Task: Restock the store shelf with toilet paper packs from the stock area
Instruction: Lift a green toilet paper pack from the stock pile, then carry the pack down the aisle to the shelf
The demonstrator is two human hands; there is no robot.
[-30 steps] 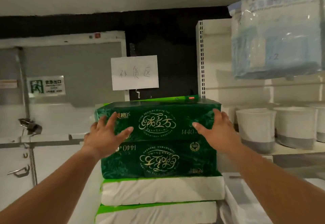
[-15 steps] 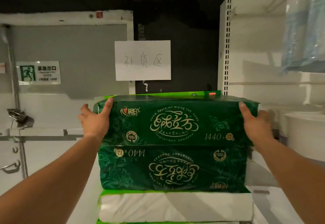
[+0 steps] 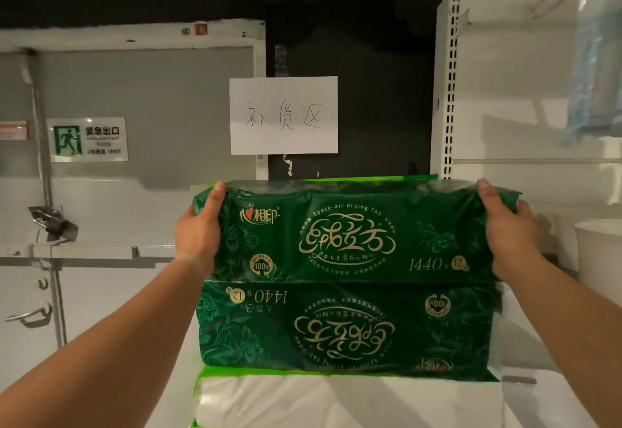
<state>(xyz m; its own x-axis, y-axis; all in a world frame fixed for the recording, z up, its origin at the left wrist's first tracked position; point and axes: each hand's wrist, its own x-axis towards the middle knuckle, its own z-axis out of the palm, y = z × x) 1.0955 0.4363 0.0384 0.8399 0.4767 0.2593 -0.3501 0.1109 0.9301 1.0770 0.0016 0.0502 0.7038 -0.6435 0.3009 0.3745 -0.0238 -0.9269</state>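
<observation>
closer now, both hands grip the top pack (image 3: 346,236) below the paper sign (image 3: 283,114).

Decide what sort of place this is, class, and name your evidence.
Probably a shop's stock area: stacked green toilet paper packs, a handwritten paper sign on the wall, and white retail shelving alongside.

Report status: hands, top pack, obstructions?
Left hand and right hand grip ends of top dark-green plastic toilet paper pack. Resting on upside-down matching pack. Nothing blocking.
</observation>
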